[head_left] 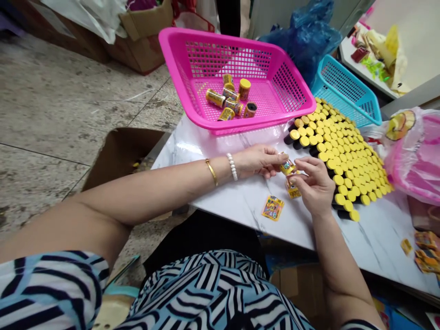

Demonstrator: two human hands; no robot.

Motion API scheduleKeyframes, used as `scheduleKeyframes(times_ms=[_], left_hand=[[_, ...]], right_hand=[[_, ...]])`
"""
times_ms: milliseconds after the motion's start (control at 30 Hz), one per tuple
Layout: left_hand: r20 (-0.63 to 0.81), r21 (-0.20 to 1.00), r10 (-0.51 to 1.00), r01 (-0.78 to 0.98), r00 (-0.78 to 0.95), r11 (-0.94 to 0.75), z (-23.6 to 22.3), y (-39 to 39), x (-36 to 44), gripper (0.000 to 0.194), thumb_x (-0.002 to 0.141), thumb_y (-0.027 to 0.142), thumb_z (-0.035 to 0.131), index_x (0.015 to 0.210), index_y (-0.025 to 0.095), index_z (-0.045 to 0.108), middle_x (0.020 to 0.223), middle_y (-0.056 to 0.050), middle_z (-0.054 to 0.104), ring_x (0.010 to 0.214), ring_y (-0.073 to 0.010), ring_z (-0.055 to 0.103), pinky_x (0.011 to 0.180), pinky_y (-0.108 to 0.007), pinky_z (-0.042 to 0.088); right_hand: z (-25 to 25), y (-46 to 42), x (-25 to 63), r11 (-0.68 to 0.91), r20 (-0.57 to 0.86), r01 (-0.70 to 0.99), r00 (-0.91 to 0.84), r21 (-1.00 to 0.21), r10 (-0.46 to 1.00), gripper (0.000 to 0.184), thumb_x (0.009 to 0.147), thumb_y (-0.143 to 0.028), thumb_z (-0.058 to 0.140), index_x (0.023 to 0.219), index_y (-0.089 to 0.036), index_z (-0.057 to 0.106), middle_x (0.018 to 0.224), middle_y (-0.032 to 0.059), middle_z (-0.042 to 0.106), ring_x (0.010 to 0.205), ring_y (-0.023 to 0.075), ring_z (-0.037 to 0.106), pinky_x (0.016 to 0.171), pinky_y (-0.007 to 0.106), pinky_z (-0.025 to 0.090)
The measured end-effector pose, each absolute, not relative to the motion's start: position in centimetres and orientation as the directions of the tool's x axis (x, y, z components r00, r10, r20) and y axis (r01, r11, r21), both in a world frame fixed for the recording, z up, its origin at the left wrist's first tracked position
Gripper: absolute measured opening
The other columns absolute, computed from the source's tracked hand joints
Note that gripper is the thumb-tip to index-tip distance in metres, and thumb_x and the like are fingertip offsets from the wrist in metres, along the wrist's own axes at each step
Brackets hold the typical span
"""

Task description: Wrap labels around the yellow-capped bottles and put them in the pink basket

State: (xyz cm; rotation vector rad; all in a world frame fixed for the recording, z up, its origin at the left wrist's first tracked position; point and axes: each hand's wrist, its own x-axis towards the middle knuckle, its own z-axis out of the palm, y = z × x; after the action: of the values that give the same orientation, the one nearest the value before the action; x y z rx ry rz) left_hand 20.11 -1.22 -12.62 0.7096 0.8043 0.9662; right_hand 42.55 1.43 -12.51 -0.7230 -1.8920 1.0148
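Note:
My left hand [257, 160] and my right hand [314, 183] meet over the white marble table [240, 201]. Together they pinch a small yellow printed label [289, 176] wrapped round a little tube; both hands are closed on it. Another loose label [273, 208] lies flat on the table just below them. To the right lies a big block of black tubes with yellow caps [347, 156], packed side by side. A pink plastic basket [192, 64] stands behind, holding several labelled tubes [232, 98].
A blue basket [343, 89] sits behind the tube block, with a blue plastic bag [309, 32] beyond. A pink bag [415, 156] lies at the right edge. More labels [424, 250] lie at the table's near right. An open cardboard box [120, 153] stands on the floor at left.

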Motion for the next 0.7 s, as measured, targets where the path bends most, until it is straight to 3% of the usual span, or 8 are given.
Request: scheduleKeyframes(times_ms=[100, 267, 333, 433, 533, 600, 700], left_hand=[[-0.290, 0.808, 0.860, -0.374, 0.421, 0.455, -12.5, -1.4, 20.3, 0.039, 0.079, 0.045, 0.090, 0.079, 0.010, 0.072, 0.059, -0.003, 0.065, 0.048, -0.0081, 0.059, 0.048, -0.019, 0.046], [-0.318, 0.791, 0.845, -0.370, 0.431, 0.487, -12.4, -1.5, 20.9, 0.050, 0.073, 0.055, 0.091, 0.076, 0.009, 0.071, 0.056, -0.002, 0.063, 0.041, -0.0050, 0.050, 0.038, -0.017, 0.035], [-0.342, 0.787, 0.844, -0.365, 0.413, 0.498, -12.5, -1.5, 21.1, 0.055, 0.073, 0.062, 0.088, 0.076, 0.010, 0.070, 0.054, -0.002, 0.063, 0.039, -0.0060, 0.050, 0.036, -0.018, 0.034], [-0.320, 0.794, 0.839, -0.359, 0.440, 0.491, -12.9, -1.5, 21.1, 0.058, 0.075, 0.067, 0.085, 0.079, 0.012, 0.070, 0.054, -0.002, 0.064, 0.039, -0.0078, 0.052, 0.036, -0.019, 0.036], [-0.251, 0.811, 0.851, -0.380, 0.462, 0.445, -13.0, -1.6, 20.8, 0.059, 0.077, 0.070, 0.081, 0.084, 0.012, 0.070, 0.058, -0.003, 0.066, 0.040, -0.0082, 0.054, 0.037, -0.019, 0.038], [-0.243, 0.820, 0.865, -0.383, 0.439, 0.425, -12.9, -1.6, 20.6, 0.059, 0.080, 0.070, 0.079, 0.086, 0.012, 0.069, 0.059, -0.003, 0.067, 0.041, -0.0084, 0.055, 0.038, -0.019, 0.039], [-0.278, 0.833, 0.887, -0.367, 0.370, 0.414, -12.2, -1.7, 20.3, 0.057, 0.086, 0.071, 0.073, 0.090, 0.015, 0.064, 0.061, -0.004, 0.068, 0.043, -0.0096, 0.057, 0.040, -0.019, 0.041]], right_hand=[[-12.1, 1.2, 42.6, 0.588, 0.448, 0.145, -0.512, -0.796, 0.733, 0.036, 0.085, -0.020, 0.084, 0.117, -0.036, 0.080, 0.114, 0.0035, 0.069, 0.095, 0.0163, 0.073, 0.073, 0.029, 0.067], [-12.6, 1.1, 42.0, 0.699, 0.602, 0.166, -0.396, -0.696, 0.694, 0.016, 0.079, -0.023, 0.090, 0.093, -0.028, 0.084, 0.084, 0.0012, 0.072, 0.078, 0.0157, 0.071, 0.071, 0.031, 0.064], [-13.0, 1.3, 41.7, 0.650, 0.561, 0.129, -0.398, -0.749, 0.726, 0.018, 0.083, -0.025, 0.087, 0.100, -0.029, 0.082, 0.090, 0.0014, 0.073, 0.079, 0.0152, 0.072, 0.072, 0.030, 0.064], [-13.4, 1.2, 41.5, 0.549, 0.458, 0.074, -0.465, -0.833, 0.758, 0.046, 0.084, -0.029, 0.085, 0.128, -0.034, 0.073, 0.116, 0.0039, 0.073, 0.091, 0.0175, 0.074, 0.078, 0.033, 0.066], [-13.4, 0.5, 41.8, 0.577, 0.446, 0.124, -0.513, -0.807, 0.734, 0.066, 0.080, -0.031, 0.089, 0.141, -0.038, 0.066, 0.136, 0.0060, 0.066, 0.107, 0.0215, 0.072, 0.085, 0.036, 0.068], [-13.2, 0.3, 42.0, 0.619, 0.457, 0.215, -0.504, -0.756, 0.733, 0.064, 0.079, -0.031, 0.088, 0.140, -0.036, 0.067, 0.136, 0.0071, 0.065, 0.104, 0.0210, 0.072, 0.080, 0.034, 0.068], [-12.2, 1.4, 40.9, 0.664, 0.483, 0.364, -0.475, -0.654, 0.736, 0.045, 0.084, -0.030, 0.084, 0.128, -0.030, 0.075, 0.118, 0.0068, 0.073, 0.088, 0.0173, 0.072, 0.070, 0.030, 0.066]])
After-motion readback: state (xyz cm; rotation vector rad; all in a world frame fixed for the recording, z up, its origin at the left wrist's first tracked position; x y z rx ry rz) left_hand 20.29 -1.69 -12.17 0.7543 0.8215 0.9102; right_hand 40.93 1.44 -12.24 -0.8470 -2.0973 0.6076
